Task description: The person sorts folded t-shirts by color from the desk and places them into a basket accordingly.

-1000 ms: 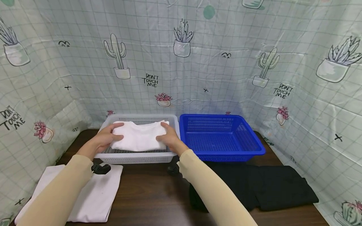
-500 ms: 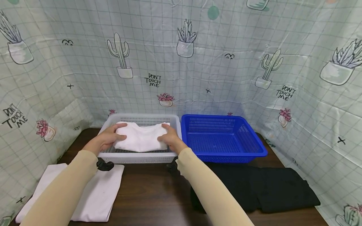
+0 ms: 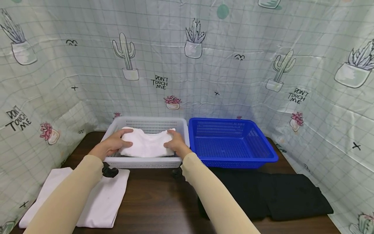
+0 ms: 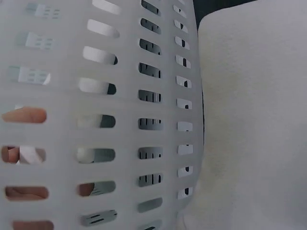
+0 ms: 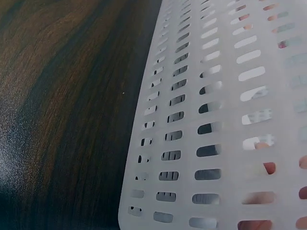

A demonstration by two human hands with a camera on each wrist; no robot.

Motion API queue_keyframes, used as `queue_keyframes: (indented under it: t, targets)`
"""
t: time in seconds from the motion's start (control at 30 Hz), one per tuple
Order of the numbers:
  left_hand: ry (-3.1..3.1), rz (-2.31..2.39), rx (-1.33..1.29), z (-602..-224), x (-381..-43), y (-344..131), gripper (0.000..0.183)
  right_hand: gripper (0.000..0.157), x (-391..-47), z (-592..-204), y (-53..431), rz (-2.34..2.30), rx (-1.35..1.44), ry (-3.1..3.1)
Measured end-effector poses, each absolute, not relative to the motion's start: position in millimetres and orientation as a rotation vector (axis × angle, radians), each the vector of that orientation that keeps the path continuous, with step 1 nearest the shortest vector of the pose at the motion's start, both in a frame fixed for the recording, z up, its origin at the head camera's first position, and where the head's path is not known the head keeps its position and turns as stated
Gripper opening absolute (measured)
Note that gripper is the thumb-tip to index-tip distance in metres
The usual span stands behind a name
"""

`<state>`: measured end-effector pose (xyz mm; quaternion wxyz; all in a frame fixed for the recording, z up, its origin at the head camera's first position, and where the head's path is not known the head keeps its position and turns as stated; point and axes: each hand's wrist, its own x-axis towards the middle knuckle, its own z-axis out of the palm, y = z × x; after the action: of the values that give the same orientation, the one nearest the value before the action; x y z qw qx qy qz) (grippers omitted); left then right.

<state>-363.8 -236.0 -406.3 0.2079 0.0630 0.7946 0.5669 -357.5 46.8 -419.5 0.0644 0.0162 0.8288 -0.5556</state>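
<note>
A folded white shirt (image 3: 149, 145) with a curved, neckline-like edge is held level inside the white slotted basket (image 3: 146, 163). My left hand (image 3: 112, 143) grips its left end, thumb on top and towards me. At the opposite end my right hand (image 3: 177, 144) pinches the cloth the same way. The other fingers are mostly hidden under or behind the fabric. In both wrist views the basket's wall (image 4: 129, 96) (image 5: 192, 110) fills much of the picture, and bits of fingers (image 4: 26, 193) (image 5: 259, 198) show through its slots.
A blue slotted basket (image 3: 230, 160) stands against the white one on its right. Another folded white cloth (image 3: 102, 201) lies at the front left of the dark wooden table (image 3: 155, 198). Folded black cloth (image 3: 295, 195) lies at the front right. A patterned curtain (image 3: 216, 71) closes off the back and sides.
The shirt has sunk slightly into the white basket, and its curved edge sags lower. Both hands keep their grip. The head view has shifted a little, moving the scene rightward.
</note>
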Motion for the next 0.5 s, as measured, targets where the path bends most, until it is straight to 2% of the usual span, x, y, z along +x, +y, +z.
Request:
queue_keyframes:
  t: [0.27, 0.5]
  targets:
    - [2.300, 1.451, 0.134, -413.2, -364.8, -236.8, 0.084, 0.077, -355.2, -418.2, 45.3, -1.535, 0.044, 2.583]
    - [2.308, 1.403, 0.157, -412.6, -365.7, -234.7, 0.090, 0.084, -357.8, -418.4, 46.1, -1.371, 0.089, 2.604]
